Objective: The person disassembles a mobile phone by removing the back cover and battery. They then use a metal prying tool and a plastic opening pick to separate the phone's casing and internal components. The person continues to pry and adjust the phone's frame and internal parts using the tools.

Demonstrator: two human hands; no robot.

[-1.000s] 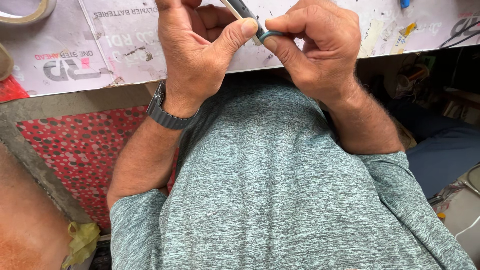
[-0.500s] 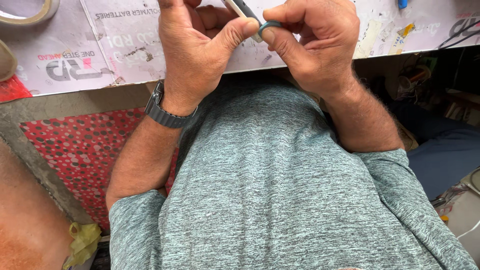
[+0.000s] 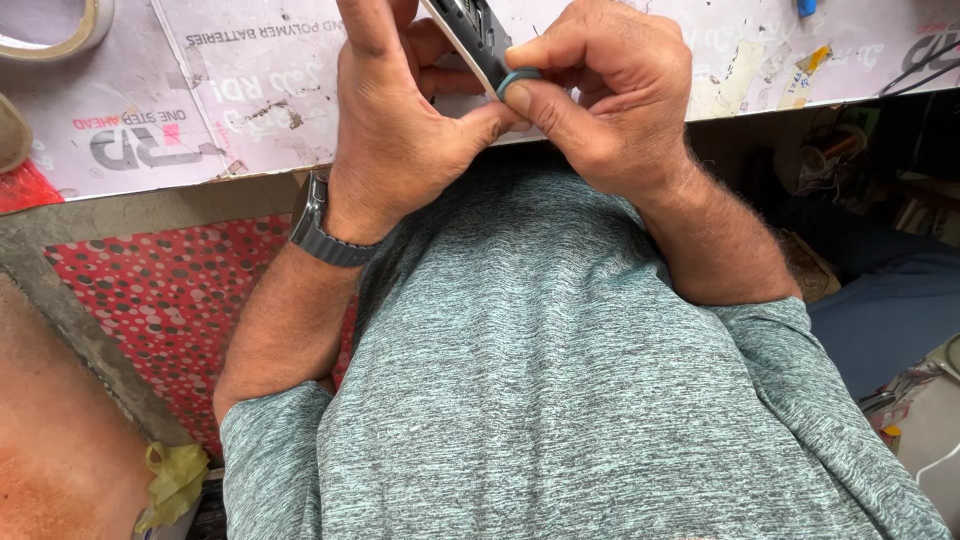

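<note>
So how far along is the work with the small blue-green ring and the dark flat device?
Done: both hands have the parts up over the printed cardboard sheet. In hand: the left hand grips the dark flat device, while the right hand pinches the small blue-green ring against its lower end. Left: the ring looks not yet seated; whether it fits onto or comes off the device cannot be told.

The flat dark part [image 3: 478,35] held between the left hand [image 3: 400,130] and right hand [image 3: 610,100] looks like matt black plastic with a pale edge. The small ring [image 3: 517,80] on it looks like smooth teal rubber. The watch strap [image 3: 325,240] is matt grey, ribbed. The shirt [image 3: 560,380] is soft mottled knit cloth. The table cover [image 3: 250,110] is scuffed, stained cardboard. The tape roll [image 3: 60,30] looks glossy. The dotted mat [image 3: 170,300] looks like a smooth printed sheet.
</note>
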